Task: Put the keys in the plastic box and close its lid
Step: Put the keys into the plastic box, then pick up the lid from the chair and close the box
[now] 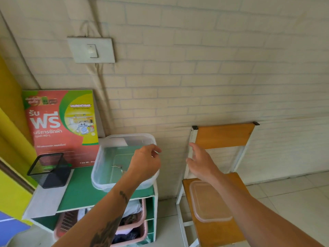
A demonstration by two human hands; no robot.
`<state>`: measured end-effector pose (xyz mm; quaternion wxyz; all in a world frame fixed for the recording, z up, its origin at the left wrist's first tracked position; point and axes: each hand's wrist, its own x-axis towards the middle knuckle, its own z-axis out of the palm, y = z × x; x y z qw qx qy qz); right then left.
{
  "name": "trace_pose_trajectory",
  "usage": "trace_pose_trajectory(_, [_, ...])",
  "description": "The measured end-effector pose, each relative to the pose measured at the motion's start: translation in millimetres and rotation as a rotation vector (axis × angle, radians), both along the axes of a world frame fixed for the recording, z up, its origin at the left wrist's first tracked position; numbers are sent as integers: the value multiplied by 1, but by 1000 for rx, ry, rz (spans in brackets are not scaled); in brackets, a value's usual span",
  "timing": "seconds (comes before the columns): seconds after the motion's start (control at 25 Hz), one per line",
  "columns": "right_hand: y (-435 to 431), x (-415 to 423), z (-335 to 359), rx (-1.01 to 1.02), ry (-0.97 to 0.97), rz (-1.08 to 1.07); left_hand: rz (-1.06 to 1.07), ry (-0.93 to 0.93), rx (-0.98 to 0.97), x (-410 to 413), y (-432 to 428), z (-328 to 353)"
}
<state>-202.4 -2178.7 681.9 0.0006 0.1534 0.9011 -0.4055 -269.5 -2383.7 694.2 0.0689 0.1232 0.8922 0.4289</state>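
Observation:
A clear plastic box (99,168) stands open on the green shelf top (80,191). Metal keys (117,166) lie on the box floor. My left hand (145,162) hovers over the right side of the box, fingers loosely curled, and I see nothing in it. To the right, the clear lid (208,202) lies flat on the seat of a wooden chair (224,136). My right hand (200,161) is spread open in the air above the chair seat, above the lid and apart from it.
A black mesh pen holder (49,170) stands at the left of the shelf top, with a red and green poster (60,122) leaning on the brick wall behind. Pink baskets (133,227) of cloth fill the shelf below. A tiled floor lies to the right.

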Motion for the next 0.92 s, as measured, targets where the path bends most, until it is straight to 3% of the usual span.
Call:
trace_pose_trajectory(0.2, [68,45,-23,127,-90,39,-76,-30,-47,33,80,-17])
trace_pose_trajectory(0.44, [167,88,-68,194,-274,88,-20,-298,-93,76,173,-64])
trace_pose_trajectory(0.64, [220,106,-107,194,-391,116,46,-464,-207,101,220,-113])
trace_pose_trajectory(0.92, [237,116,-192,93,-498,66,127,-550,-395,100,260,-189])
